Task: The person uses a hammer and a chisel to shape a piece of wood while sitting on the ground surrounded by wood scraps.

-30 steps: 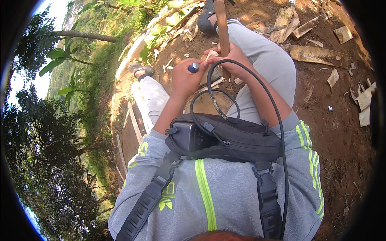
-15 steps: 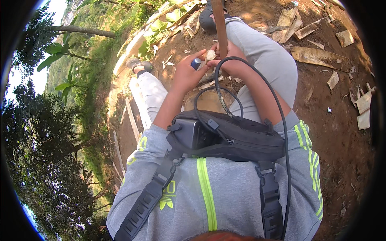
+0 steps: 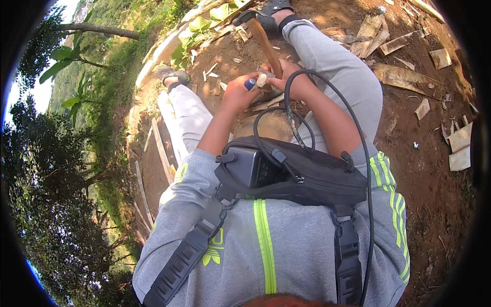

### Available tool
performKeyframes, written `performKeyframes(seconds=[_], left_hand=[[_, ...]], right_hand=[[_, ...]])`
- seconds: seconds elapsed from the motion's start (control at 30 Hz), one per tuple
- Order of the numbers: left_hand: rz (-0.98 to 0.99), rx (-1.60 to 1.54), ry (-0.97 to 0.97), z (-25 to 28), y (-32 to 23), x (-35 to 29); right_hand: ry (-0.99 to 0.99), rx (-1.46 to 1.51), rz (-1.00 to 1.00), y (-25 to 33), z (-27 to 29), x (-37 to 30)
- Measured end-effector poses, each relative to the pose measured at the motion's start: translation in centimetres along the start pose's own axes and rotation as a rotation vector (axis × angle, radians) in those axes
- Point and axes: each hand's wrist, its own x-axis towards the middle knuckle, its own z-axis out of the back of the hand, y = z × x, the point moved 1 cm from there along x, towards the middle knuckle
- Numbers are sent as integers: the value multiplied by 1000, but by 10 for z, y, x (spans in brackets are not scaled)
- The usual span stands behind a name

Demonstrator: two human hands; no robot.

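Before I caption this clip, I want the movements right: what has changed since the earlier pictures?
The wooden handle in the right hand has tilted, its upper end swinging left; its dark head now shows. The left hand still holds the blue-ended object, and the pale wood piece stays between both hands.

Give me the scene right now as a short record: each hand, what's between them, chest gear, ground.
Left hand: closed around a blue-ended object
Right hand: closed around the lower part of a brown wooden handle
Between hands: pale wood piece; which hand grips it is unclear
Chest gear: black bag, open at its left end, showing a dark device; black cable looping above it
Ground: brown soil, split wood pieces at right
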Motion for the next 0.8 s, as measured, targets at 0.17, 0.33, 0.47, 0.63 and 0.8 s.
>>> performKeyframes(seconds=[0.17,0.33,0.47,0.63,0.8], left_hand=[[-85,-228,1,-14,20,4],[119,-121,73,-9,16,4],[178,-194,74,-9,30,7],[45,-365,-127,9,34,9],[-79,-987,-175,43,-4,-3]], right_hand=[[60,47,-85,-7,-13,8],[41,-111,-37,-40,-31,23],[10,35,-115,-38,-32,24],[-2,55,-144,-23,-21,20],[16,67,-166,-25,-22,21]])
